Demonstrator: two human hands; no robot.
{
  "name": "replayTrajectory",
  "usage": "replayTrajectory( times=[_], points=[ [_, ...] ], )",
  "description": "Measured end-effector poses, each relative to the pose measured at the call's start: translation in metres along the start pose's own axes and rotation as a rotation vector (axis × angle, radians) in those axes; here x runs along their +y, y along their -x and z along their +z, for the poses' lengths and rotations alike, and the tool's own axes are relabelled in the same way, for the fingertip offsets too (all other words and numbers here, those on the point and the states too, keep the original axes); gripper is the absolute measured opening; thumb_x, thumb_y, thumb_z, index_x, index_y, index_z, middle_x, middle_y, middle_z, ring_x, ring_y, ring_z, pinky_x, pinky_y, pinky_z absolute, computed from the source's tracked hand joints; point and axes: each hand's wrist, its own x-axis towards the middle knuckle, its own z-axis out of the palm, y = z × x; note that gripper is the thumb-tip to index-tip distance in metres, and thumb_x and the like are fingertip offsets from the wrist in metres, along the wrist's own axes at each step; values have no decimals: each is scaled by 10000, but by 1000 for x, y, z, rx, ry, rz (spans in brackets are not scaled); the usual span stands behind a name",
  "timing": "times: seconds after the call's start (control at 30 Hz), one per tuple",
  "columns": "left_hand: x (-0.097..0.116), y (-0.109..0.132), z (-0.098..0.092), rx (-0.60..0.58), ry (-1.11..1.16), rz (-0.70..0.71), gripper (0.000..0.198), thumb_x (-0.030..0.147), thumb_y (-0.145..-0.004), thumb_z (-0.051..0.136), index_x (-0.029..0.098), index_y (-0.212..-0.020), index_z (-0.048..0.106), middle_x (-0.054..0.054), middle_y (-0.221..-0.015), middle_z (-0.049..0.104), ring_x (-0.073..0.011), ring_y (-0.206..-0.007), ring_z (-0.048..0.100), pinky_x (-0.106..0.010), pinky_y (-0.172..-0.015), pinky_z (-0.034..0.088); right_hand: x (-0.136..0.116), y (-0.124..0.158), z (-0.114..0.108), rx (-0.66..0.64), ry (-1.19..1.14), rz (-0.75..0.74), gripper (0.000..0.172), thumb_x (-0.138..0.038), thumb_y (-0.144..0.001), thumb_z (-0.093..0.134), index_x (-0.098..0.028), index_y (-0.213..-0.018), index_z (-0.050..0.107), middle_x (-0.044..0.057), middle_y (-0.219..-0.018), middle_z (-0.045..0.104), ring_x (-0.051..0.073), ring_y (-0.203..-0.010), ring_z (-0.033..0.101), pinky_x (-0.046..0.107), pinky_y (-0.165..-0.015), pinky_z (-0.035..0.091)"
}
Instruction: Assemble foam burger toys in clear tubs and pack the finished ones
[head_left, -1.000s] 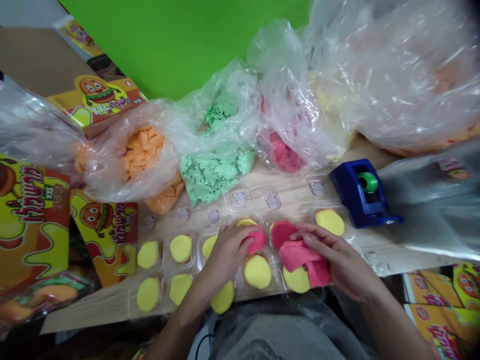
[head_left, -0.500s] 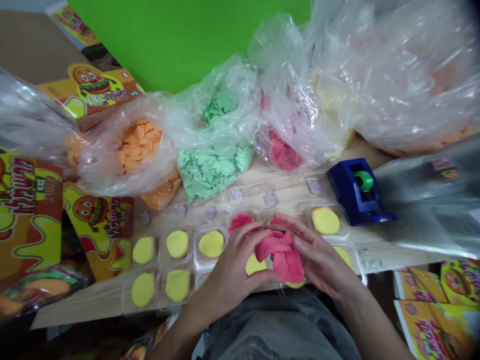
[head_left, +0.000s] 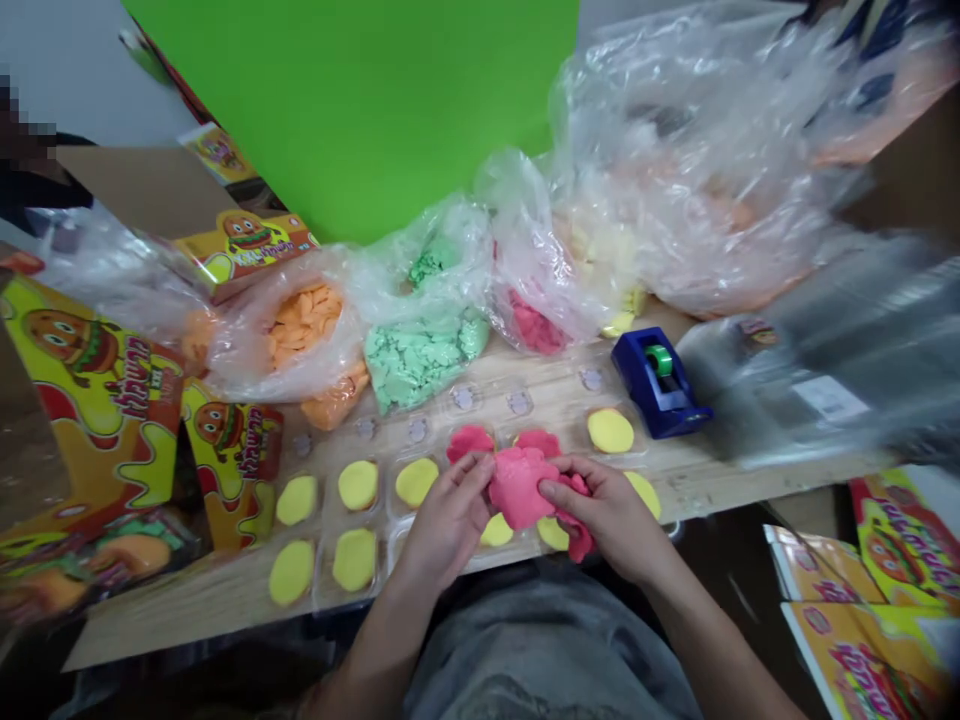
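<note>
Between both hands, over the near edge of the table, is a flat pink marshmallow slice (head_left: 521, 487) with a scalloped edge. My left hand (head_left: 452, 515) pinches its left side. My right hand (head_left: 616, 512) grips its right side and also holds a folded pink slice (head_left: 579, 540) that hangs below the fingers. Just beyond the hands lie two more pink slices, one to the left (head_left: 470, 442) and one to the right (head_left: 537, 441), in the clear plastic trays. Yellow round slices, such as one at the left (head_left: 358, 485), sit in several tray compartments; some are partly hidden behind my hands.
Along the back stand plastic bags of orange pieces (head_left: 306, 325), green pieces (head_left: 427, 350) and pink pieces (head_left: 536, 322). A blue tape dispenser (head_left: 652, 385) is at the right, beside grey plastic packaging (head_left: 810, 360). Printed burger boxes (head_left: 97, 390) stand left; more boxes (head_left: 862, 640) lie lower right.
The pink slices were bunched between my cupped hands; now one is spread flat between my fingertips, with another folded in my right hand. The view has shifted.
</note>
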Motion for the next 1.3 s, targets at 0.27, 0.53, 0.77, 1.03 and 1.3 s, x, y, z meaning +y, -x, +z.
replayTrajectory(
  times=[0.27,0.53,0.77,1.03,1.3],
  points=[
    [-5,-36,15,-38,-252,179,307,393,-753,585,125,-903,586,-24,-736,620,-117,-638,573,-241,-606,465,10,13,-48,249,-120,-106,260,-300,-688,684,-208,-924,627,-33,-736,632,98,-630,572,198,-580,432],
    [-39,-92,78,-287,-784,579,142,233,-783,564,209,-906,631,-48,-1003,663,-201,-1005,565,-397,-963,365,10,48,-102,443,-458,-103,383,-200,-675,658,-224,-1042,554,63,-1047,656,203,-989,599,329,-844,454],
    [-45,-93,74,-521,-986,567,189,228,-822,512,184,-961,633,-86,-1105,627,-210,-1119,500,-447,-1034,269,18,42,-103,500,-664,-111,412,-126,-671,652,-260,-1053,572,47,-1150,621,199,-1144,501,369,-999,332],
    [-23,-70,104,-547,-488,-181,308,242,-793,557,163,-1086,505,-69,-991,653,-180,-932,602,-310,-815,459,-3,30,-93,317,-366,-223,464,-207,-765,618,-278,-1199,472,31,-1298,491,173,-1188,440,318,-979,349],
    [-53,-64,85,-572,-1122,277,300,166,-841,465,230,-1130,516,-58,-1103,608,-211,-1019,541,-387,-891,406,35,43,-107,492,389,-64,301,-279,-759,591,-253,-1055,541,16,-844,633,167,-633,589,304,-625,476]
  ],
)
